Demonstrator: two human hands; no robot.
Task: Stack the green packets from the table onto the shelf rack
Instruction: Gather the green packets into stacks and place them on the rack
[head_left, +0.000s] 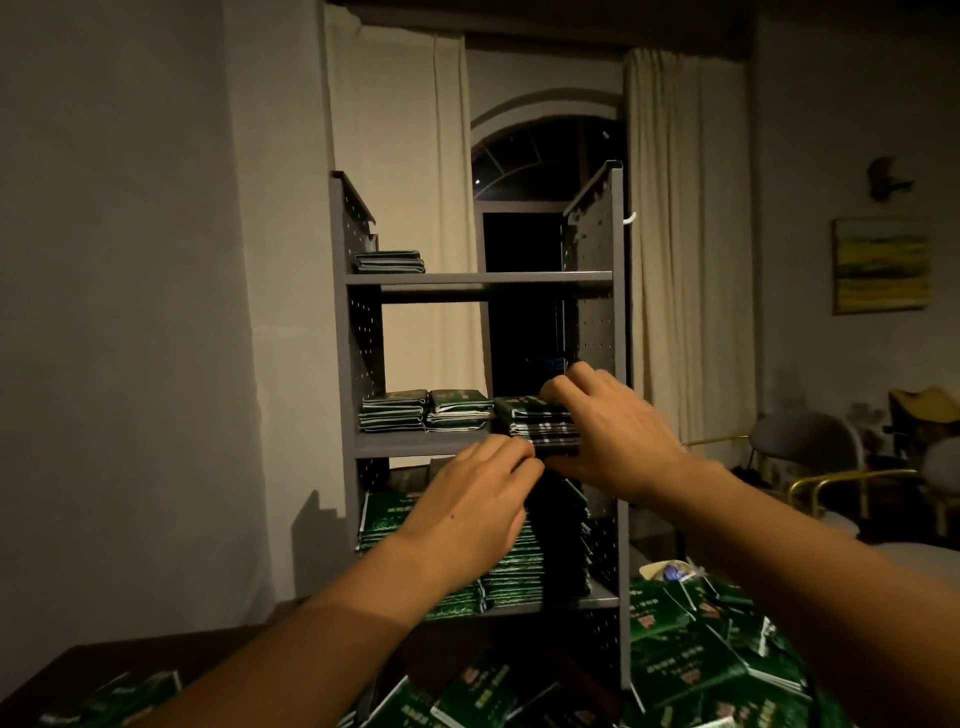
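Both hands, left (470, 512) and right (613, 431), grip a bundle of green packets (540, 423), squaring it beside two neat piles on the shelf rack (415, 444).

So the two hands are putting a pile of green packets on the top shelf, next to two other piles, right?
Not the top shelf. The head view shows the left hand and right hand setting the pile of green packets on the middle shelf, next to the two other piles. The top shelf holds only one small pile.
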